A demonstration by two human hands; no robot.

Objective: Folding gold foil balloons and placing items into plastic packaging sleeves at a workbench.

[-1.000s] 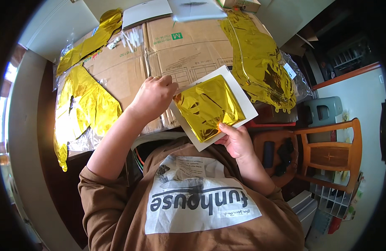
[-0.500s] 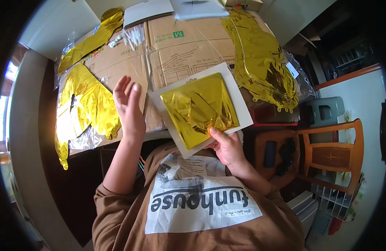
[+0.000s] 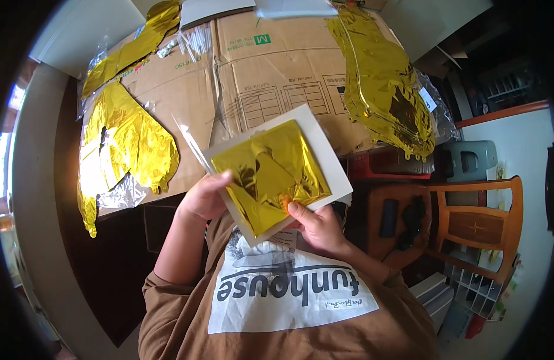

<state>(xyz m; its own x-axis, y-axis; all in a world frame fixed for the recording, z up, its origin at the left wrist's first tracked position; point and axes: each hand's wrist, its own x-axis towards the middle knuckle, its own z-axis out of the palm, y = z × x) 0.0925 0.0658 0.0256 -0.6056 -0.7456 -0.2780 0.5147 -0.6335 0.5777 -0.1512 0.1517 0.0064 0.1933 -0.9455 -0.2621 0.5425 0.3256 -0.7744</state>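
Note:
My right hand (image 3: 317, 227) pinches the near right side of a white card (image 3: 336, 172) with a folded gold foil balloon (image 3: 271, 174) lying flat on it. Its thumb presses on the foil; the fingers are under the card. At the card's left edge, my left hand (image 3: 208, 195) is closed, thumb on top, with its other fingers mostly hidden. A thin clear strip, like plastic film (image 3: 194, 144), sticks up beside that edge. The card is tilted and held above the table's near edge, in front of my chest.
Flattened cardboard (image 3: 169, 96) covers the table. Unfolded gold foil balloons lie on the left (image 3: 130, 141) and right (image 3: 382, 84), another (image 3: 124, 60) at the far left. White sticks (image 3: 196, 42) lie at the back. A wooden chair (image 3: 475, 225) stands to the right.
My left hand has come down from its raised, spread position and closed on the card's left edge. The card and foil have moved slightly left and nearer to me.

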